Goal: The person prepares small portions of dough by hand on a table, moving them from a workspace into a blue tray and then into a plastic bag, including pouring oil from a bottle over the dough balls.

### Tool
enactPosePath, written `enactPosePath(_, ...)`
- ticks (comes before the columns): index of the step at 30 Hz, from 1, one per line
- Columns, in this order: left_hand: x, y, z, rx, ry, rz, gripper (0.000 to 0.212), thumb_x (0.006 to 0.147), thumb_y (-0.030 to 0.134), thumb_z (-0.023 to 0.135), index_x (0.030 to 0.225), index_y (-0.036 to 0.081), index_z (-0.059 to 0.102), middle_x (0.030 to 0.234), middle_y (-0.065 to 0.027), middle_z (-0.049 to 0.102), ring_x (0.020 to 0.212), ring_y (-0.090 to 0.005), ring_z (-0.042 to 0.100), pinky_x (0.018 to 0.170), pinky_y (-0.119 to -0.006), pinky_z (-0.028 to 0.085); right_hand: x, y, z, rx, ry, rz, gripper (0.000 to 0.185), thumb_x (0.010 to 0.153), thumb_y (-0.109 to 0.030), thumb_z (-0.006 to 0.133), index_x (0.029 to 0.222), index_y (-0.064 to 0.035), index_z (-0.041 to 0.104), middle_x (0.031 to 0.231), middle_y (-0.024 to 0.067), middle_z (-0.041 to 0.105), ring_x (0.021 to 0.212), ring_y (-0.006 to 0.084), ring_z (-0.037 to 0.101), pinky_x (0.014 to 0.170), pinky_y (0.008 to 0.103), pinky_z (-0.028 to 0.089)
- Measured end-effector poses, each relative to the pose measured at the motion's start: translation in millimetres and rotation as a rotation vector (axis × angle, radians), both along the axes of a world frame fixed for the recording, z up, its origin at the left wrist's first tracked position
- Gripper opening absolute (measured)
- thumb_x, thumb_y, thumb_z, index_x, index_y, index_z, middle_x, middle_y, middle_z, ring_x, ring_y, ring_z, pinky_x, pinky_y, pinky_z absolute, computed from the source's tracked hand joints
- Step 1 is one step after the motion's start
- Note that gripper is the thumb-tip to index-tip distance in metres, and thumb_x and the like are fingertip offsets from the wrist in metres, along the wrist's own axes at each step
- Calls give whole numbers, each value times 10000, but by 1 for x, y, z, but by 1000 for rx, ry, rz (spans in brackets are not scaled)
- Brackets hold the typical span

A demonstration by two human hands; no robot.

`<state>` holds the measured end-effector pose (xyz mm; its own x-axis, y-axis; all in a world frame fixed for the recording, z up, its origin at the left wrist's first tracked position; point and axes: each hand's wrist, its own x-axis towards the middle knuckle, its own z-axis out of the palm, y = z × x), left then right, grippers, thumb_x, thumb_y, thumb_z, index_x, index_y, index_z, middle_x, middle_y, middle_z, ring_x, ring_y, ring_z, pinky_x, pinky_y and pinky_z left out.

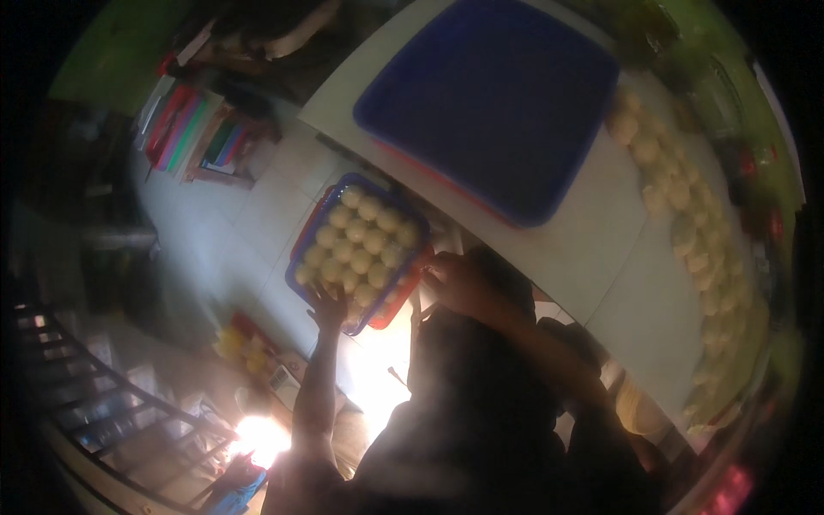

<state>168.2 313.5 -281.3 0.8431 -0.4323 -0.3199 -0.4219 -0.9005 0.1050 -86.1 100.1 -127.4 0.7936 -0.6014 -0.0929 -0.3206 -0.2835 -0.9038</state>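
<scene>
A blue tray [421, 230] holds several rows of round pale balls [359, 261] that look like dough, with a clear shiny sheet showing at its edges. Beneath it, a red tray [394, 313] sticks out at an angle. My left hand [328, 306] lies with fingers spread over the balls and rim on the near left side. By the right-hand corner of the trays is my right hand [454, 283], its fingers bent close to the red rim. Whether those fingers grip the rim is too dark to tell.
To the right, a light table [579, 257] carries a large dark blue tray [489, 116] over a red one. A long row of pale lumps [682, 212] runs along its far side. Stacked coloured trays [174, 129] stand upper left. Yellow items [244, 351] and a bright glare lie lower left.
</scene>
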Motion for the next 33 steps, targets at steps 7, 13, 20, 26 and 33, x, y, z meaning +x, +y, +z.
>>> enactPosePath(7,50,-66,16,274,-197,-194,701,881,573,429,1442,184,264,1476,-180,224,1331,-400,258,969,-685,257,-20,12,39,-64,-107,-34,182,843,-176,593,936,-32,652,904,157,642,830,322,616,738,395,487)
enactPosePath(13,-40,-210,1,-464,-267,-915,564,874,463,517,1371,233,386,1427,-138,320,1318,-404,285,1005,-620,268,-97,13,68,-287,-86,-187,198,854,-208,586,926,-44,671,953,129,659,893,290,626,795,375,503)
enactPosePath(20,-53,-207,2,-387,-154,-977,518,851,425,586,1286,162,486,1385,-157,407,1282,-398,361,1008,-540,343,-191,20,105,-425,-83,-562,178,864,-152,606,991,-32,639,984,127,645,935,295,611,811,382,498)
enactPosePath(26,27,-219,61,-742,-346,-675,359,862,227,598,1077,-56,551,1279,-274,453,1186,-403,452,959,-481,393,-231,-43,96,-411,40,-1037,444,796,-208,674,1197,-71,541,1228,192,519,1118,361,515,983,437,406)
enactPosePath(33,63,-304,218,-1089,-715,-484,345,896,208,554,1142,-35,563,1214,-202,548,1121,-343,517,1000,-453,359,-205,-216,62,-977,322,-1022,536,754,-186,696,1241,-98,492,1296,189,402,1113,416,464,899,439,450)
